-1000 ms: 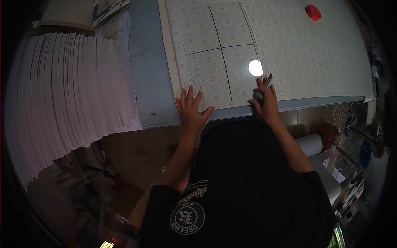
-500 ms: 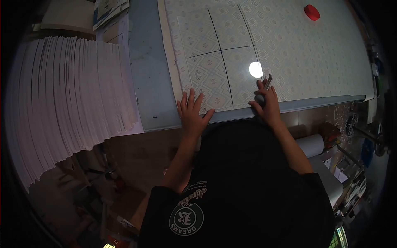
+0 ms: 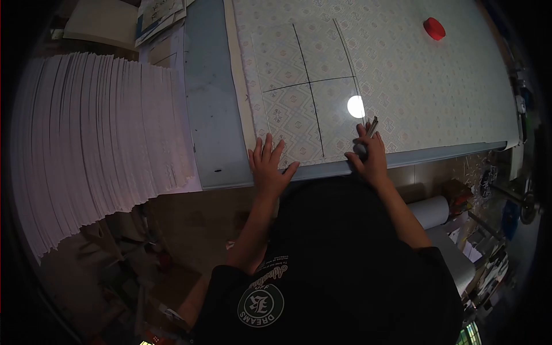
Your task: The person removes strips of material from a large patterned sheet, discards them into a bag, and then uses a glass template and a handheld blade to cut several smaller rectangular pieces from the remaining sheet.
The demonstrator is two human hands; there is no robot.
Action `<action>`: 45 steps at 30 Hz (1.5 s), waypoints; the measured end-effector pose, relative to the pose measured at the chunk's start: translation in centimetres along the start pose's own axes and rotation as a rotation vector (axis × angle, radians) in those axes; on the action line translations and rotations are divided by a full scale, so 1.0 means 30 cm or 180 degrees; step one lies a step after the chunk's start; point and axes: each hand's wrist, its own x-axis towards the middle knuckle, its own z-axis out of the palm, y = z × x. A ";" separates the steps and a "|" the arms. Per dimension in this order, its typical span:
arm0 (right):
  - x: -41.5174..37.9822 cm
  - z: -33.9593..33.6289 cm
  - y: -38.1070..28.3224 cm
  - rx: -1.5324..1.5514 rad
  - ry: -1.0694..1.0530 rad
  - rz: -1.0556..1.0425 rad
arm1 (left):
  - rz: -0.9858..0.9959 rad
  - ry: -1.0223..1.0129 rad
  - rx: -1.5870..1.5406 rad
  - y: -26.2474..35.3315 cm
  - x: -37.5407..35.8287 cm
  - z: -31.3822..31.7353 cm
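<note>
A clear rectangular sheet [image 3: 290,118] marked with a black cross lies on pale patterned material [image 3: 414,86] near the table's front edge. My left hand [image 3: 270,169] rests with fingers spread on its lower left corner. At the lower right corner, my right hand [image 3: 371,158] holds a slim silver utility knife [image 3: 373,125], whose end points up and away from me. Part of the knife is hidden by the fingers. A bright round light reflection shows on the sheet just beyond this hand.
A red round object [image 3: 434,29] sits at the far right of the material. Left of the grey table edge [image 3: 213,115] stands a tall stack of paper-like sheets [image 3: 109,132], with books [image 3: 158,17] behind. A grey roll [image 3: 428,211] lies below on the right.
The table and both hands appear slightly lower in view, as if the camera tilted up. Relative to the clear sheet, both hands stay nearly in place.
</note>
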 end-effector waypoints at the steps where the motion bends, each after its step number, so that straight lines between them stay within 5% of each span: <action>1: 0.000 0.000 0.001 -0.0012 -0.0002 -0.0008 | -0.0005 0.0003 -0.0001 0.000 0.001 0.000; 45: 0.009 -0.005 0.004 0.0147 -0.0031 0.0105 | 0.0083 -0.0001 -0.0181 -0.014 -0.003 0.000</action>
